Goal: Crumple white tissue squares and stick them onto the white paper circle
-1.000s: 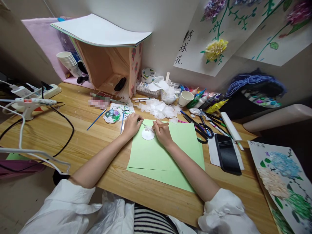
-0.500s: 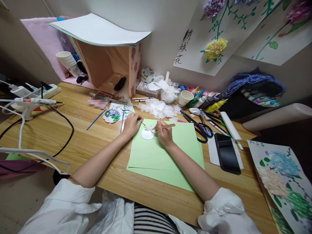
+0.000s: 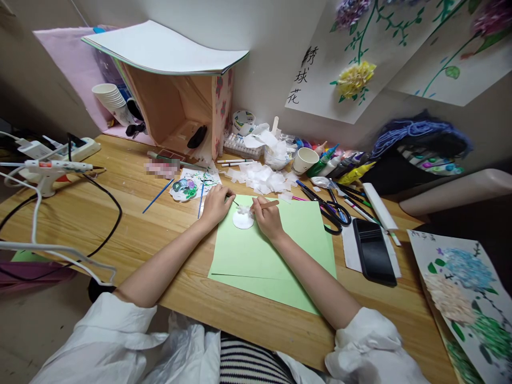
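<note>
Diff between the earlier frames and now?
Right hand and its stick edged right, then back left toward the disc. No grip visibly taken or released. Left hand, its thin tool, disc and green paper stayed put.

White disc (image 3: 243, 222): lies flat on light green paper (image 3: 272, 258), a little left of the frame's center and just below mid-height. Looks round and plain along its lower part; carries a ruffled white tuft (image 3: 242, 210) at its upper edge. Wooden stick (image 3: 270, 205): looks brown and narrow; sits in the right hand (image 3: 267, 216), slanting slightly down to the left, lower end close by the tuft. Thin dark tool (image 3: 237, 203): juts from the left hand (image 3: 216, 204), pointing down and right toward the tuft.
</note>
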Motion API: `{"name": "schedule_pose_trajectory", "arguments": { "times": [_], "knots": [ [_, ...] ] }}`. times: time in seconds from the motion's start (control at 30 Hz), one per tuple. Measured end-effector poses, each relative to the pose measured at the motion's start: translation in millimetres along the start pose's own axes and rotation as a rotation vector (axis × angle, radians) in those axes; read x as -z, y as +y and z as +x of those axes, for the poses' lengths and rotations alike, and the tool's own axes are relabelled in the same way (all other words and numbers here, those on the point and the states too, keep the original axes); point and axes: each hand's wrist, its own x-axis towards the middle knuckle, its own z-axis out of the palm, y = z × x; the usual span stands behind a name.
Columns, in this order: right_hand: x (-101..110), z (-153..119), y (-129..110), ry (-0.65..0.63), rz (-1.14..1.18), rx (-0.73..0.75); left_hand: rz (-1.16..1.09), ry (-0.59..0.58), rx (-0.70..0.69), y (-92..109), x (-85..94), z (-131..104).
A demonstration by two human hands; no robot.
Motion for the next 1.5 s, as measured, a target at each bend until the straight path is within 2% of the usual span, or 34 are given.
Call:
{"name": "schedule_pose_trajectory", "arguments": {
  "times": [0.4, 0.63, 0.93, 1.03, 1.27, 1.5],
  "knots": [
    [-1.8, 3.4, -0.7, -0.048, -0.007, -0.056, 0.01, -0.004, 0.0, 0.3, -0.5, 0.6],
    [-0.1, 0.1, -0.3, 0.031, 0.041, -0.056, 0.008, -0.002, -0.003, -1.4, -0.6, 0.2],
    [-2.3, 4.2, -1.3, -0.066, -0.074, 0.033, 0.003, -0.004, 0.006, 0.0, -0.3, -0.2],
    [-2.0, 4.9, -1.0, -0.079, -0.065, 0.011, 0.001, -0.006, 0.003, 0.6, 0.2, -0.4],
    [-1.4, 1.7, 1.6, 0.019, 0.085, -0.084, 0.004, -0.013, 0.012, 1.3, 1.0, 0.0],
    [0.0, 0.3, 1.4, 0.067, 0.153, -0.087, 0.002, -0.006, -0.004, 0.6, 1.2, -0.4]
  ]
}}
